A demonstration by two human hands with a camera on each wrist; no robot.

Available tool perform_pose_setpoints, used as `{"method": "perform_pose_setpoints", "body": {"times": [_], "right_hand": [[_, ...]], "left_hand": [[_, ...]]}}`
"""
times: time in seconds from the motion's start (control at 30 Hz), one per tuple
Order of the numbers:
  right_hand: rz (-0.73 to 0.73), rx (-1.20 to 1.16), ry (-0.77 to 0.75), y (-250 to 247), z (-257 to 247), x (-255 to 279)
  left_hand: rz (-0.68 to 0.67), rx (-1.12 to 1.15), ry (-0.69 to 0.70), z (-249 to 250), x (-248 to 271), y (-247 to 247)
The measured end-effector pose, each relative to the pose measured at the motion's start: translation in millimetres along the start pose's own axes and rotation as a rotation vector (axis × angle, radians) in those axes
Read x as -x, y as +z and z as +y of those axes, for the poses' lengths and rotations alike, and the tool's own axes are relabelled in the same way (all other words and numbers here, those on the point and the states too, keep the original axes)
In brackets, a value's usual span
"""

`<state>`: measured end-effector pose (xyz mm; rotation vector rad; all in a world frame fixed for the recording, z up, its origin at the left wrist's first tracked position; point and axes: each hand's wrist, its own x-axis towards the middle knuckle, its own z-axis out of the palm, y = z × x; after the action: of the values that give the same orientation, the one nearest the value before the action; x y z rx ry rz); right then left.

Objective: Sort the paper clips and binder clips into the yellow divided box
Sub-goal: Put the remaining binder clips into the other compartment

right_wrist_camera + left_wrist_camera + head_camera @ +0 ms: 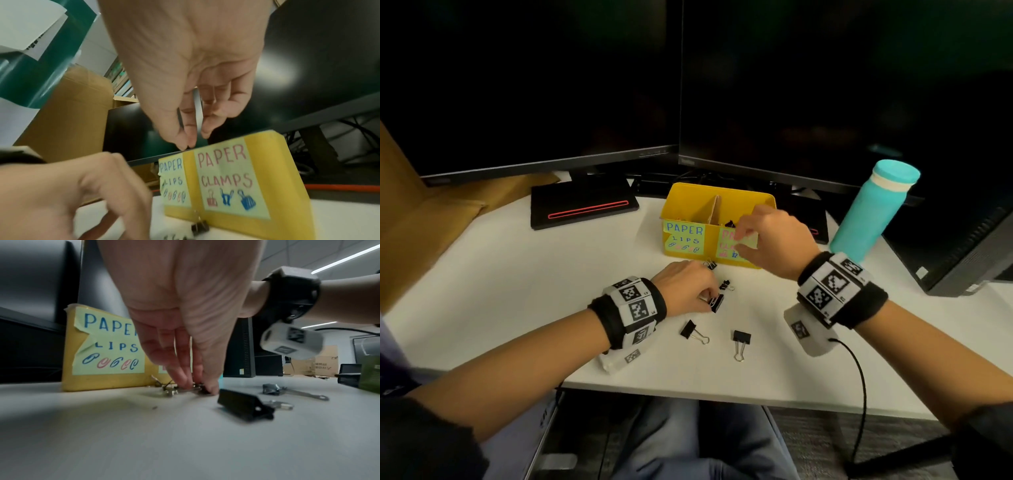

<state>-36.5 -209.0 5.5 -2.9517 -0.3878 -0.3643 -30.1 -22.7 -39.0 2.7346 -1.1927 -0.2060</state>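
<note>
The yellow divided box (688, 202) stands mid-table, with a "PAPER CLIPS" label on its left half and "PAPER CLAMPS" (226, 168) on its right. My left hand (709, 298) is down on the table and pinches a black binder clip (716, 304), also seen in the left wrist view as binder clip (203, 390) under left hand (197, 388). My right hand (739, 233) hovers over the right compartment, fingers pointing down. In the right wrist view the right hand (187, 143) has thumb and index close together with no clip between them. Black clips (730, 224) lie in that compartment.
Loose binder clips lie on the white table (517, 291): two small ones (726, 285) (710, 264) near the box, two larger ones (693, 332) (741, 341) nearer me. A teal bottle (873, 209) stands at the right, monitors and a black stand (583, 209) behind the box, and a computer tower (962, 253) at far right.
</note>
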Motion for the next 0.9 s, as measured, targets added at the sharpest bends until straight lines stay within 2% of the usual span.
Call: {"method": "perform_pose_setpoints", "body": {"times": [0.13,0.33,0.43,0.6,0.67,0.77,0.83,0.9], "right_hand": [[-0.072,-0.023,0.017,12.0,6.6,14.3],[-0.481,-0.225,0.011,28.5,10.3,18.8],[-0.597,-0.220,0.027,37.1,3.7,17.6],[-0.539,-0.226,-0.012,46.7,-6.9,14.2],[-0.515,-0.229,-0.061,47.1,-10.9,13.5],[-0.515,-0.199,-0.070,46.2,-15.7,15.1],[-0.506,-0.180,-0.036,46.2,-16.4,17.1],[-0.501,-0.183,0.004,45.9,-14.5,18.4]], "left_hand": [[0.018,0.015,-0.004,0.9,-4.5,1.4],[0.106,-0.048,0.022,2.6,-4.3,2.9],[0.181,0.005,0.003,0.4,0.5,0.6],[0.242,0.109,-0.109,-17.8,19.5,-10.4],[0.186,0.070,-0.197,-31.4,28.4,-14.1],[0.026,0.001,-0.301,-48.3,35.4,-16.3],[0.013,-0.009,-0.293,-52.9,30.1,-13.6],[0.048,0.011,-0.215,-49.4,15.6,-11.3]]}}
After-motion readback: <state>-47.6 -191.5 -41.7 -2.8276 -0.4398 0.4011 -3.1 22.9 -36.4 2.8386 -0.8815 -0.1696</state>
